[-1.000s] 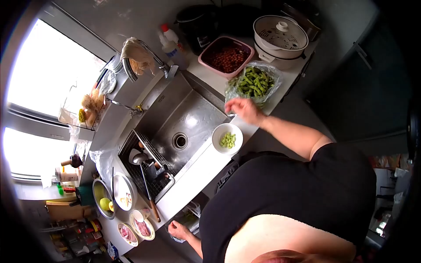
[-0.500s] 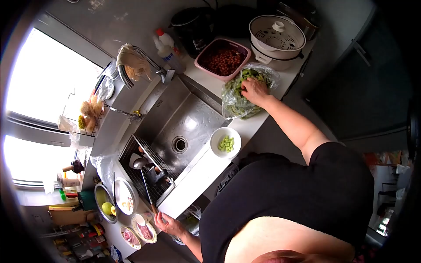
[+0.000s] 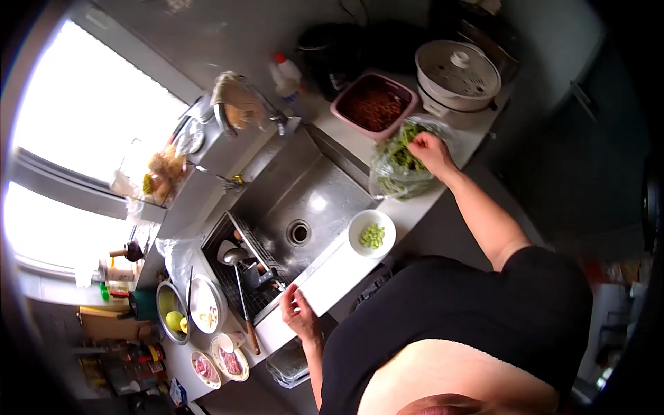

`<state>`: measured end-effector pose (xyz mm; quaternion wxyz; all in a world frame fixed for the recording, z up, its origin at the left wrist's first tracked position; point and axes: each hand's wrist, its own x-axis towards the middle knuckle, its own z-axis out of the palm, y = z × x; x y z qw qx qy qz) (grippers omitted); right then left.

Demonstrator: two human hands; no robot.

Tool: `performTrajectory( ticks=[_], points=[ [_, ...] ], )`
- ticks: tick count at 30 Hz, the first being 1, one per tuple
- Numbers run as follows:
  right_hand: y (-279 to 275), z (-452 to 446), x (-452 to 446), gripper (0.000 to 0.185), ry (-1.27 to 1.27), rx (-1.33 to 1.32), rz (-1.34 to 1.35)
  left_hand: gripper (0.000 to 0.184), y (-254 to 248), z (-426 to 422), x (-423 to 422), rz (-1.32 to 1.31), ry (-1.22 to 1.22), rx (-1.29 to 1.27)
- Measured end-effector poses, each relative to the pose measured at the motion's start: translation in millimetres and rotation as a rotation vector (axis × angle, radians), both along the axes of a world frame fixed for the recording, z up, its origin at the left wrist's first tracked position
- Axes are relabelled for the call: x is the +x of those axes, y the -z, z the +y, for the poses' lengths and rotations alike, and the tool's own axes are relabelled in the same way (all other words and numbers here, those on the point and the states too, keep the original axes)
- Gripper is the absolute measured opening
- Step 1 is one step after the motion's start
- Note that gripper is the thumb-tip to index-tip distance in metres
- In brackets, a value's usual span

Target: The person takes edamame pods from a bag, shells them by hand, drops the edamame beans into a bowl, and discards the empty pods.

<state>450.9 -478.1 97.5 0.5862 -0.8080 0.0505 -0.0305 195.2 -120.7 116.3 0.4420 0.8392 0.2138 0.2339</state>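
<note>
My right hand [image 3: 432, 152] is over a clear plastic bag [image 3: 384, 187] of green bean pods [image 3: 404, 149], at the counter's front edge. Its fingers are pinched together at the top of the pods; blur hides exactly how much they hold. My left hand [image 3: 301, 317] hovers at the counter edge near the dish rack, fingers apart and holding nothing. Between the hands, a white bowl [image 3: 354, 225] with shelled green beans [image 3: 372, 236] stands on the counter in front of the sink.
A steel sink [image 3: 328, 200] adjoins a black dish rack [image 3: 221, 277] with a ladle [image 3: 235, 256]. Behind the bag are a pink basin [image 3: 340, 107] of reddish-brown items and a white steamer [image 3: 449, 83]. Meat plates [image 3: 232, 363] and a metal bowl [image 3: 166, 297] stand left.
My left hand has moved up and right along the counter edge, away from the wooden handle. My right hand has lifted slightly among the pods. The whole view has shifted.
</note>
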Motion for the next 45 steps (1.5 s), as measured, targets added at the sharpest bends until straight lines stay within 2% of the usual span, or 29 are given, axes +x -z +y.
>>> performTrajectory(
  ticks=[3, 4, 5, 6, 8, 10, 14, 16, 18, 20, 22, 25, 28, 30, 33, 38, 40, 41, 42, 44, 45],
  points=[
    [-26, 44, -28, 0.015, -0.32, 0.302, -0.106, 0.018, -8, -26, 32, -0.064, 0.143, -0.115],
    [-28, 64, -39, 0.013, -0.471, 0.393, -0.03, 0.022, -11, -35, 43, -0.029, 0.219, -0.11],
    [-30, 86, -52, 0.014, -0.595, 0.368, 0.049, 0.029, -20, -45, 50, -0.008, 0.3, -0.133],
    [-33, 106, -67, 0.014, -0.712, 0.298, -0.012, 0.035, -21, -53, 58, -0.034, 0.38, -0.158],
    [-47, 136, -89, 0.014, -0.877, 0.293, 0.086, 0.04, -30, -65, 67, -0.07, 0.464, -0.176],
    [-43, 160, -95, 0.014, -0.928, 0.458, 0.177, 0.037, -37, -60, 67, -0.051, 0.454, -0.173],
    [-56, 168, -93, 0.015, -1.071, 0.275, 0.374, 0.028, -27, -44, 51, 0.076, 0.384, -0.21],
    [-55, 174, -91, 0.016, -1.048, 0.207, 0.365, 0.026, -22, -42, 50, 0.017, 0.354, -0.251],
    [-54, 181, -94, 0.017, -1.035, 0.2, 0.32, 0.025, -25, -41, 48, 0.024, 0.293, -0.128],
    [-52, 188, -95, 0.018, -1.02, 0.192, 0.275, 0.024, -24, -39, 50, -0.004, 0.261, -0.123],
    [-48, 194, -96, 0.017, -1.024, 0.148, 0.181, 0.02, -39, -39, 51, 0.133, 0.203, -0.087],
    [-55, 198, -98, 0.016, -1.027, 0.039, 0.102, 0.016, -24, -34, 51, 0.112, 0.192, -0.199],
    [-62, 201, -100, 0.012, -0.992, -0.099, 0.022, 0.012, -29, -35, 54, 0.094, 0.214, -0.199],
    [-61, 203, -101, 0.012, -0.954, -0.093, 0.008, 0.011, -35, -37, 58, 0.105, 0.205, -0.169],
    [-55, 208, -97, 0.015, -0.876, -0.089, -0.028, 0.007, -32, -38, 70, 0.034, 0.16, 0.04],
    [-41, 207, -94, 0.016, -0.801, 0.042, -0.02, 0.008, -23, -35, 77, 0.022, 0.166, 0.108],
    [-29, 205, -88, 0.015, -0.796, 0.128, 0.045, 0.013, -19, -30, 79, 0.027, 0.304, -0.347],
    [-24, 202, -84, 0.015, -0.83, 0.188, 0.116, 0.016, -15, -25, 82, 0.117, 0.341, -0.474],
    [-22, 200, -80, 0.015, -0.862, 0.251, 0.187, 0.016, -15, -24, 83, 0.119, 0.341, -0.476],
    [-20, 198, -77, 0.016, -0.877, 0.22, 0.179, 0.016, -16, -23, 84, 0.151, 0.37, -0.759],
    [-21, 198, -78, 0.016, -0.87, 0.265, 0.226, 0.015, -16, -24, 82, 0.145, 0.371, -0.8]
  ],
)
